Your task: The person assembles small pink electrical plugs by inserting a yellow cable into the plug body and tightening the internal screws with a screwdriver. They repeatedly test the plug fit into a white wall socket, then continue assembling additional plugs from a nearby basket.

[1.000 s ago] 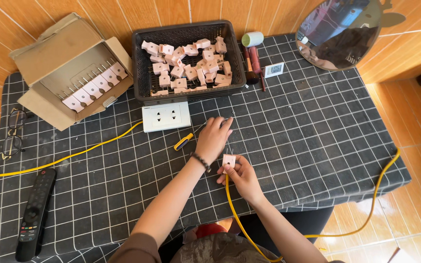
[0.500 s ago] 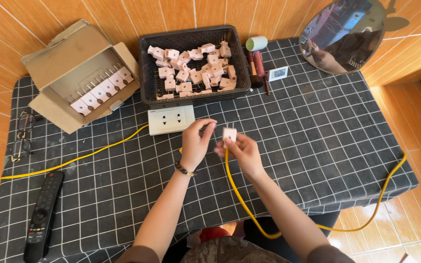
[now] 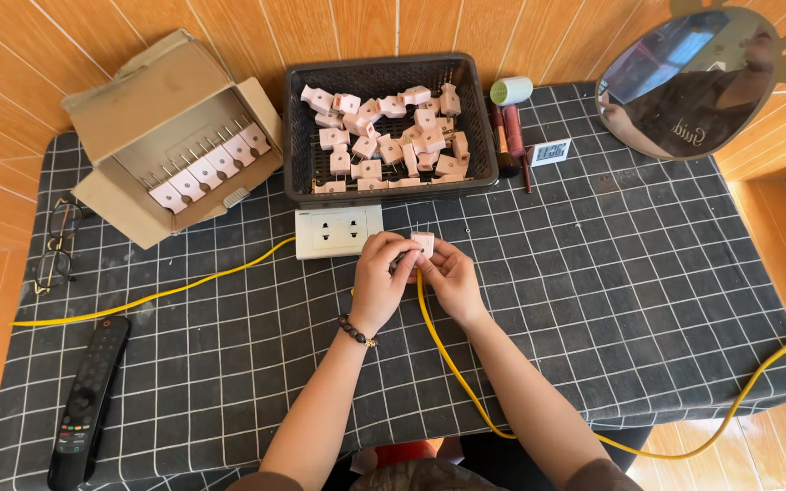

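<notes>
Bare forearms; dark bead bracelet (image 3: 357,330), left wrist

- Bright, even daylight fills the scene; colours read warm on the wooden wall.
- Shadows are soft and short: a faint one sits under the hands, a darker one inside the black basket (image 3: 384,186) and the open cardboard box (image 3: 170,136).
- The oval mirror (image 3: 693,82) throws back a pale, hazy reflection with mild glare.
- Focus is sharp across the tabletop (image 3: 648,300).
- Wide-lens bending curves the tabletop's edges and grid lines outward near the corners.
</notes>
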